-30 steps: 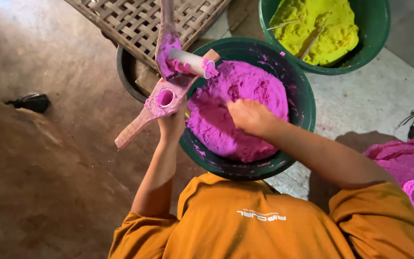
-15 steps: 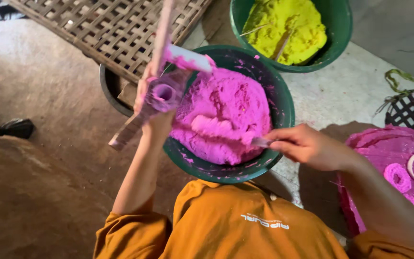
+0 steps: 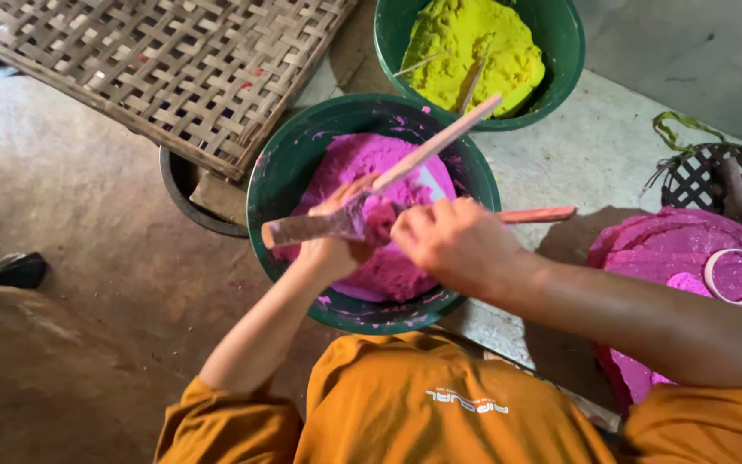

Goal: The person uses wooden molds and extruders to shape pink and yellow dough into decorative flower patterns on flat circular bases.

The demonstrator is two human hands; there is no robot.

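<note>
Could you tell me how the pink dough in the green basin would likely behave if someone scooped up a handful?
The pink dough would probably deform rather than hold its shape: it sits as a soft, lumpy mound. It looks sticky, since smears cling to the green basin and coat the press tool held by the left hand. It likely feels dense for its size.

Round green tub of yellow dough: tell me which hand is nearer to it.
Right. The right hand is just below the round green tub of yellow dough, over the green tub of pink dough; the left hand is farther left.
</note>
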